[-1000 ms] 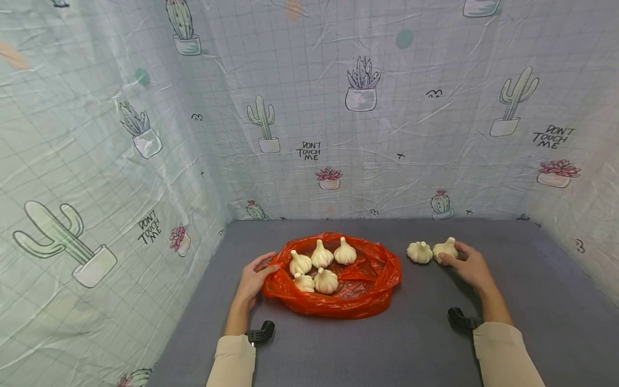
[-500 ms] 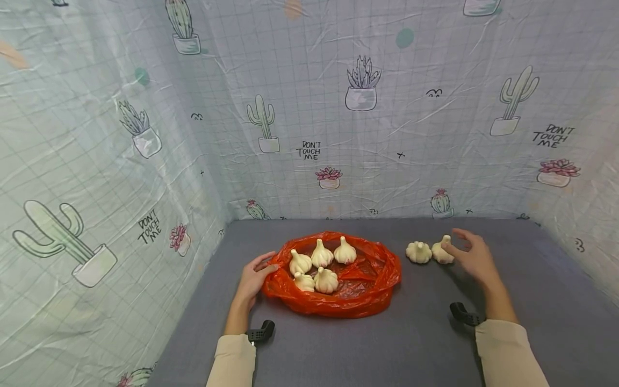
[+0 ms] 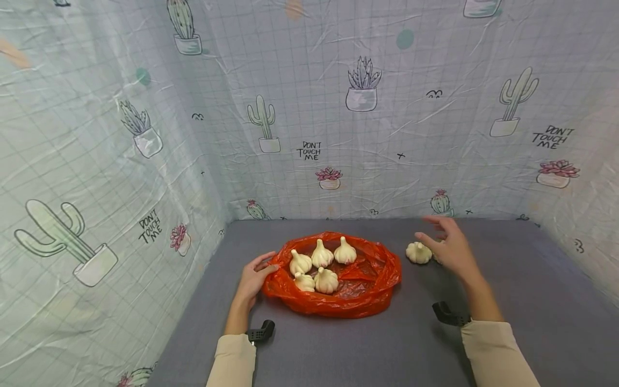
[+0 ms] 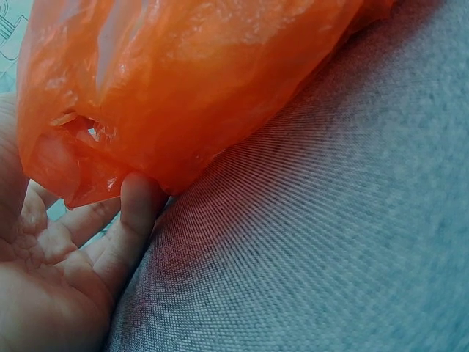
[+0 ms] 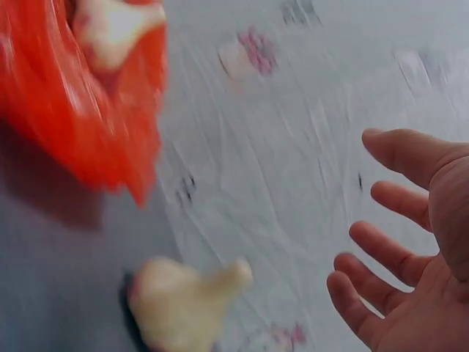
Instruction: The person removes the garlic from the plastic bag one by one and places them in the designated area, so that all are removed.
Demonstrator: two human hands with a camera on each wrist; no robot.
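Head view: a red plastic bag (image 3: 333, 308) sits on the table (image 3: 358, 352) near the middle, its mouth spread wide and its rim crumpled. Five garlic bulbs (image 3: 321, 255) lie inside, grouped toward the bag's left end: three in a far row, stems up, and two in front of them. The bag's right part shows its creased red lining.

The left hand (image 3: 252, 278) is at the bag's left end and grasps the rim, thumb over the edge and fingers on the outer side. The left wrist view agrees: fingers lie against and behind the thin plastic, close to the table surface.

The right hand (image 3: 451, 249) is released, fingers extended and parted, holding nothing. It is over the table to the right of the bag. A loose bulb (image 3: 418, 253) stands on the table just beside its thumb in the head view; a second bulb (image 3: 438, 260) is largely hidden behind the hand. The right wrist view, partly blurred, shows the fingers apart from a bulb and from the bag.

Each wrist carries a black device, left device (image 3: 261, 331) and right device (image 3: 450, 315), next to pale sleeves (image 3: 498, 346). Behind the table hangs a grid-patterned curtain (image 3: 309, 64) printed with potted cacti and the words "DON'T TOUCH ME".
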